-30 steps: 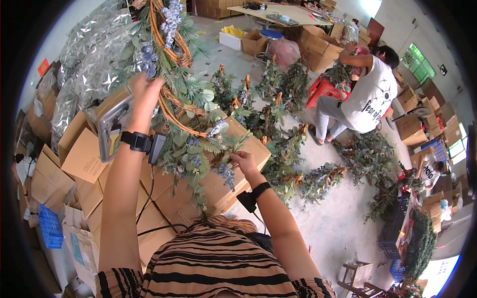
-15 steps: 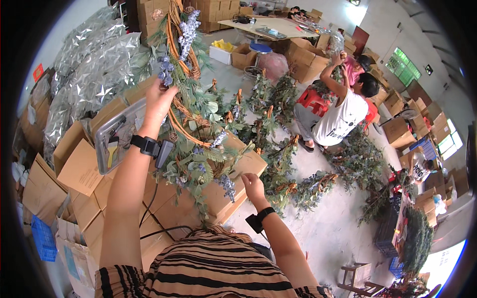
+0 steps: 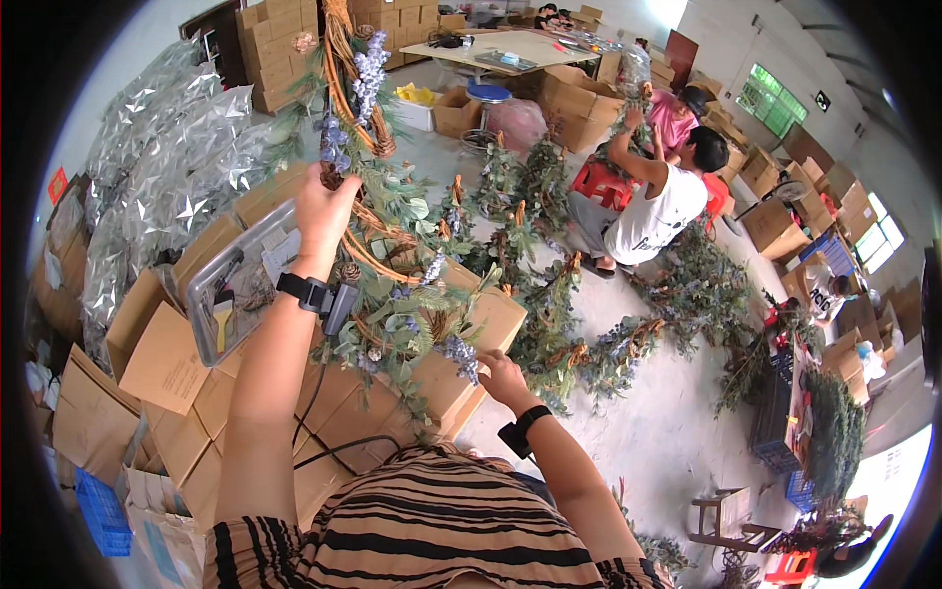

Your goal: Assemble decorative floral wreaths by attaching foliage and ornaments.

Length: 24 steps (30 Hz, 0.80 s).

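A vine wreath (image 3: 394, 218) with greenery and blue flowers is before the person, above brown cartons (image 3: 240, 404). At its left side, the left hand (image 3: 329, 211) has its fingers closed on the wreath. At its lower right, the right hand (image 3: 505, 381) has fingers curled in, tips at a blue flower sprig (image 3: 459, 355); whether they grip it I cannot tell. Left of the wreath and lower, a carton flap (image 3: 162, 365) bears small print, too fine to read. Right of the wreath, a seated co-worker's white sleeveless top (image 3: 659, 216) has dark print, partly hidden; farther right, another white shirt (image 3: 822, 293) shows black lettering.
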{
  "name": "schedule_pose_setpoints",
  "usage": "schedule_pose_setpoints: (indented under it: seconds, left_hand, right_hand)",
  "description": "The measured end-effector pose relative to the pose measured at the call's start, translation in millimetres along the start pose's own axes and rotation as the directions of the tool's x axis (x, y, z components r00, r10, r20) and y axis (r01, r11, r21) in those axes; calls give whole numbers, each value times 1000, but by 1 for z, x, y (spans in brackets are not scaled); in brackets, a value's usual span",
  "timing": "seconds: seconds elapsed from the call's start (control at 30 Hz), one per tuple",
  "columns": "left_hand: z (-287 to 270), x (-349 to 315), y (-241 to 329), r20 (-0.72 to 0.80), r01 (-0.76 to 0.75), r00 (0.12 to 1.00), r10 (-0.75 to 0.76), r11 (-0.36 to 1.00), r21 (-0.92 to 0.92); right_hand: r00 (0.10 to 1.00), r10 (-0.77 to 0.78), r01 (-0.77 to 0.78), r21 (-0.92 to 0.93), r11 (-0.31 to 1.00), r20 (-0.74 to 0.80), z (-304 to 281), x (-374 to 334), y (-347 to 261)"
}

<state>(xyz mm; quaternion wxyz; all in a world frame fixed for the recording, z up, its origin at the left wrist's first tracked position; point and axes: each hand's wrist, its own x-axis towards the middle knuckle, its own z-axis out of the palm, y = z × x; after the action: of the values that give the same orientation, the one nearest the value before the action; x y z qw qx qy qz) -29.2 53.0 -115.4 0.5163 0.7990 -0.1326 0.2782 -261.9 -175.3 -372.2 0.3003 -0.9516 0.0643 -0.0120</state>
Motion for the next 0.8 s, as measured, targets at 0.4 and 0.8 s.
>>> schedule_pose_setpoints:
  seconds: [0.4,0.8]
  left_hand:
    - [6,-15,32,20,-35,999,34,998,52]
    - [9,-12,32,87,-28,996,25,999,32]
  right_hand:
    - [996,45,-41,-57,998,83,5,2,-8]
    - [996,29,-25,-43,999,89,-7,-2,-19]
